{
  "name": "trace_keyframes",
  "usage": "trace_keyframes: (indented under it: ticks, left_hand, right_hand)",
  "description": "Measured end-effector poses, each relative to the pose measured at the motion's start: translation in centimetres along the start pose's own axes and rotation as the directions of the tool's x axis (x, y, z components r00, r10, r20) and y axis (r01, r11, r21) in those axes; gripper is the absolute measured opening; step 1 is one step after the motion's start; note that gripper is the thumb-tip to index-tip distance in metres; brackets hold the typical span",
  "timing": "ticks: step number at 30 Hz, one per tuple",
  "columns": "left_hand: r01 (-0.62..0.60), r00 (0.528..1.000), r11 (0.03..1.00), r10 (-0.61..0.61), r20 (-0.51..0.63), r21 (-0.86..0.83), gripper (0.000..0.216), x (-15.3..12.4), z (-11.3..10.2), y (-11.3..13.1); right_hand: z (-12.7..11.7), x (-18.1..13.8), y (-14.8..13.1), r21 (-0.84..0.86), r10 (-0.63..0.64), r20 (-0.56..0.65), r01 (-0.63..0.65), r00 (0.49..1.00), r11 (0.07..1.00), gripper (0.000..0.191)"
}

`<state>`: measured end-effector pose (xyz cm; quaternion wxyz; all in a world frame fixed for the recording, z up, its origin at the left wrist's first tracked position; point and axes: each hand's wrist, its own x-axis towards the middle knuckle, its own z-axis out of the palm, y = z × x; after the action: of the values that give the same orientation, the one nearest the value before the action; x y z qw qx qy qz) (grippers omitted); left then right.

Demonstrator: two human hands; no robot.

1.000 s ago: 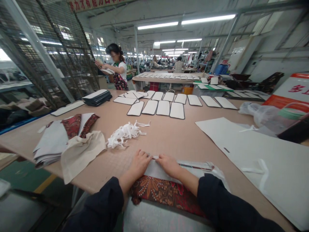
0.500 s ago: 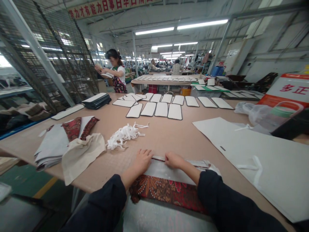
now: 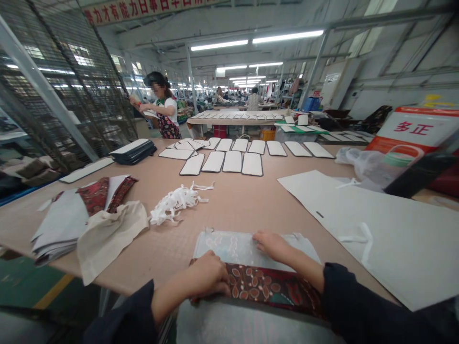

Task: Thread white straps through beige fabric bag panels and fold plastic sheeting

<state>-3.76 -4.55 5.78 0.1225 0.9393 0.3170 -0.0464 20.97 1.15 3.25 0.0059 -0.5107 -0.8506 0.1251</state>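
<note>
My left hand [image 3: 208, 276] has its fingers curled over the left end of a dark red, leaf-patterned fabric strip [image 3: 261, 285]. This strip lies across a pale grey fabric piece [image 3: 224, 243] at the table's near edge. Beyond the strip, my right hand [image 3: 274, 246] rests on the grey piece with its fingers laid on the surface; the right forearm crosses over the strip. More pale grey material [image 3: 251, 322] with faint pink marks shows below the strip, nearest me.
White tangled tapes [image 3: 179, 203] and a beige cloth [image 3: 113, 234] lie left, beside stacked grey and red fabric pieces [image 3: 68, 220]. Dark-edged white panels [image 3: 232, 162] lie ahead. A large white sheet [image 3: 358, 224] covers the right side. A co-worker [image 3: 163, 107] stands beyond the table.
My left hand has moved toward me, from the grey piece's far edge to the patterned strip. The right hand has loosened from its closed hold at the far edge. The grey piece now lies flatter.
</note>
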Motion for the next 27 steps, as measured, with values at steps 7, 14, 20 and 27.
trace_keyframes:
  ticks: [7,14,20,27]
  left_hand:
    - [0.199,0.961,0.979,-0.188,-0.204,0.033,0.02,7.5,0.8,-2.3]
    - [0.17,0.96,0.978,-0.136,-0.244,0.123,0.015,10.4,2.2,-2.1]
    - [0.193,0.976,0.961,-0.168,-0.136,0.196,0.028,8.1,1.3,-4.5]
    - [0.282,0.958,0.926,-0.258,-0.122,0.252,0.008,4.0,-0.3,-9.2]
  right_hand:
    - [3.2,2.3,0.6,-0.031,0.063,-0.099,-0.067,0.993,0.997,0.017]
    - [2.2,0.5,-0.3,0.039,-0.112,-0.168,0.12,0.979,0.992,0.015]
    - [1.0,-2.1,4.2,0.203,0.078,-0.044,-0.068,0.996,0.977,0.039]
    - [-0.1,-3.8,13.1,-0.026,0.228,0.181,-0.227,0.957,0.974,0.017]
